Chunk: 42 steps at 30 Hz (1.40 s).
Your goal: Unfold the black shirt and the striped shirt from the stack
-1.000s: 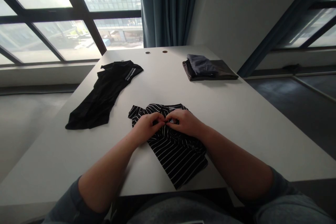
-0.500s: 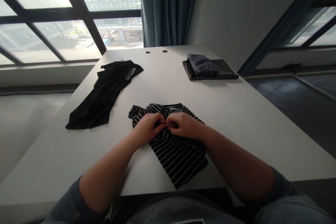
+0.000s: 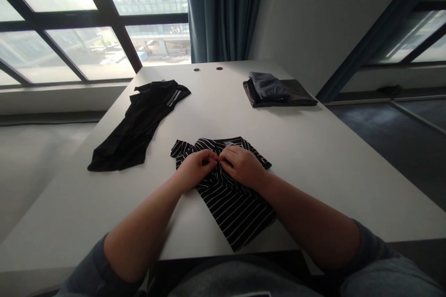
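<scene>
A black shirt with thin white stripes lies on the white table right in front of me, its collar end away from me and its lower part reaching toward the near edge. My left hand pinches the striped cloth near the collar. Against its fingertips, my right hand pinches the same spot from the other side. Whatever small part sits between the fingertips is hidden. Around the hands the cloth is bunched and creased.
A black garment with grey stripes on its sleeve is spread at the table's left. Folded dark clothes with a blue-grey piece on top lie at the back right. Two round cable holes show near the far edge.
My right hand has turned and its fingers have shifted slightly up and left over the cloth. My left hand stays almost in place. The shirt has barely moved.
</scene>
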{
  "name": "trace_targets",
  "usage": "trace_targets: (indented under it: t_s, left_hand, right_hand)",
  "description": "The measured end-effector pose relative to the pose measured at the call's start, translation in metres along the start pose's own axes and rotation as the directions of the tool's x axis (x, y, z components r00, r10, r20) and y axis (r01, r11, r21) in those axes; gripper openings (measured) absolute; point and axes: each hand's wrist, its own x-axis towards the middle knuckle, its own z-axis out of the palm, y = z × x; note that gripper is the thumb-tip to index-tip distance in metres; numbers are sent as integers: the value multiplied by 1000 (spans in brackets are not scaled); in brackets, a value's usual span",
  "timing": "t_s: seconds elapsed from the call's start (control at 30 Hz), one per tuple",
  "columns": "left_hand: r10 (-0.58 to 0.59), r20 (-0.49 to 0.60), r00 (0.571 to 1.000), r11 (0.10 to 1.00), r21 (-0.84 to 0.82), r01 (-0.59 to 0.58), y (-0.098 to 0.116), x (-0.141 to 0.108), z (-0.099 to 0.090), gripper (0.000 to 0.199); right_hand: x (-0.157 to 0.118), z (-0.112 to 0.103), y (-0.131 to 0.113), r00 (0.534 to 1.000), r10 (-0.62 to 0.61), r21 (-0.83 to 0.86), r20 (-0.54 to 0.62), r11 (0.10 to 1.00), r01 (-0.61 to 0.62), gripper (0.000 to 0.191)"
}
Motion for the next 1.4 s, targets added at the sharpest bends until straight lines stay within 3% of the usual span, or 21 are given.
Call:
trace_targets:
  t_s: [0.17, 0.33, 0.5, 0.6, 0.77, 1.0, 1.1, 1.27, 1.33, 1.4]
  left_hand:
    - [-78, -71, 994, 995, -73, 72, 0, 1, 0, 16]
    - [-47, -158, 986, 999, -28, 43, 8, -3, 4, 12]
    - [45, -215, 976, 998, 44, -36, 12, -7, 9, 11]
    - [73, -247, 966, 995, 77, -56, 10, -8, 13, 11]
    - [68, -221, 973, 997, 35, -62, 7, -6, 14, 12]
    - [60, 9, 998, 983, -175, -57, 6, -4, 3, 20]
    - [29, -103, 994, 981, -186, -48, 2, -2, 1, 17]
    - [-37, -285, 958, 998, -65, 19, -3, 0, -4, 10]
    - [6, -272, 962, 998, 55, 10, -1, -2, -9, 13]
    - [109, -188, 976, 982, 170, -77, 2, -3, -13, 24]
  right_hand:
    - [-2, 5, -2, 989, 17, 55, -149, 998, -8, 14]
    - [-2, 8, -5, 964, 96, 180, -249, 982, -51, 14]
    - [1, 6, -7, 939, 269, 409, -212, 897, -164, 13]
    - [2, 2, -7, 942, 295, 446, -159, 873, -198, 12]
    - [3, -8, -4, 976, 192, 352, -104, 925, -145, 13]
    - [2, -9, 9, 996, 54, 111, 75, 992, -62, 15]
    - [3, -10, 15, 987, 105, 31, 124, 993, -110, 14]
    - [4, -26, 25, 933, 337, -97, 128, 940, -327, 14]
    - [4, -32, 28, 909, 406, -99, 95, 913, -397, 13]
    - [4, -34, 30, 898, 438, -117, 33, 894, -432, 12]
